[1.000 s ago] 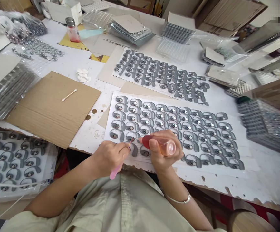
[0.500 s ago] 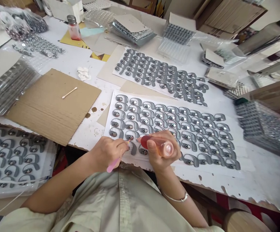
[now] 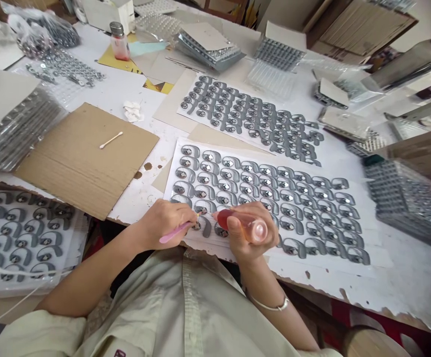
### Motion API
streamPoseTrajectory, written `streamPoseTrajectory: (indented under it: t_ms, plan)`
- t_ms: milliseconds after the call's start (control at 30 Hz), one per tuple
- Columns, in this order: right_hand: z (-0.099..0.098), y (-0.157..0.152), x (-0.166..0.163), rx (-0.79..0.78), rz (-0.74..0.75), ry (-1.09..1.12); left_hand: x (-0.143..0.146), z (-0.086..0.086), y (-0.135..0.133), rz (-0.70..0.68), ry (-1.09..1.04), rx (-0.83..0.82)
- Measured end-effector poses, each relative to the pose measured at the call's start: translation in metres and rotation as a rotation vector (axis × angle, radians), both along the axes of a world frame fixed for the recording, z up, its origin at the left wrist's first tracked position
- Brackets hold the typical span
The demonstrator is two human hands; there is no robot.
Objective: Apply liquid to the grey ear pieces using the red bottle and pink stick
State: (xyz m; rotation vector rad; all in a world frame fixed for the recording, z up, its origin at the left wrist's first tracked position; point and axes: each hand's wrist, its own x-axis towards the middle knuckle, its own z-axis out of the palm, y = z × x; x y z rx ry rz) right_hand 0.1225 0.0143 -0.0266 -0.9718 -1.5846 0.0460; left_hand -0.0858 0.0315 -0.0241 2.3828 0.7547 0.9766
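My left hand [image 3: 165, 222] is closed in a pinch round a thin pink stick [image 3: 174, 232], whose tip rests at a grey hook-shaped piece in the near-left corner of a white sheet [image 3: 364, 198]. That sheet carries several rows of grey pieces with shiny metal discs [image 3: 260, 191]. My right hand [image 3: 254, 233] is wrapped round a small bottle of reddish liquid [image 3: 243, 224], its nozzle pointing left toward the stick's tip, just above the sheet's near edge.
A second sheet of grey pieces [image 3: 252, 119] lies farther back, a third [image 3: 18, 238] at lower left. A cardboard panel [image 3: 85, 158] holds a cotton swab [image 3: 111, 140]. Stacks of clear blister trays [image 3: 404, 198] stand right, left and behind; another small bottle [image 3: 119, 40] is far back.
The pink stick has tilted lower in my left hand, its tail now pointing left. Both hands stay at the sheet's near edge; the view has shifted slightly.
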Motion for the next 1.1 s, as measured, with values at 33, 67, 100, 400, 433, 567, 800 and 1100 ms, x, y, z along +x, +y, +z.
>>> streamPoseTrajectory:
  t_ms: [33, 67, 100, 400, 433, 567, 800, 1100]
  plan:
    - [0.000, 0.000, 0.000, -0.003, 0.005, 0.000, 0.000, -0.001, 0.002, -0.007, -0.026, -0.011]
    - [0.000, 0.000, 0.000, -0.005, 0.010, 0.002, -0.001, -0.002, 0.003, -0.012, -0.050, -0.021]
    - [0.000, 0.000, 0.000, -0.006, 0.016, 0.004, -0.001, -0.004, 0.004, -0.016, -0.072, -0.033]
    - [-0.001, -0.002, -0.001, -0.035, 0.024, -0.007, -0.004, -0.009, 0.011, -0.008, -0.147, -0.185]
    - [-0.001, -0.002, -0.001, -0.036, 0.022, -0.009, -0.004, -0.008, 0.011, -0.004, -0.140, -0.194]
    - [-0.003, -0.001, -0.002, -0.019, 0.031, -0.004, -0.004, -0.006, 0.012, 0.018, -0.135, -0.247]
    - [-0.003, 0.000, -0.005, 0.004, 0.051, 0.000, -0.003, -0.003, 0.013, 0.029, -0.173, -0.294]
    - [-0.003, -0.001, -0.006, -0.013, 0.035, -0.030, -0.003, -0.004, 0.013, 0.030, -0.171, -0.322]
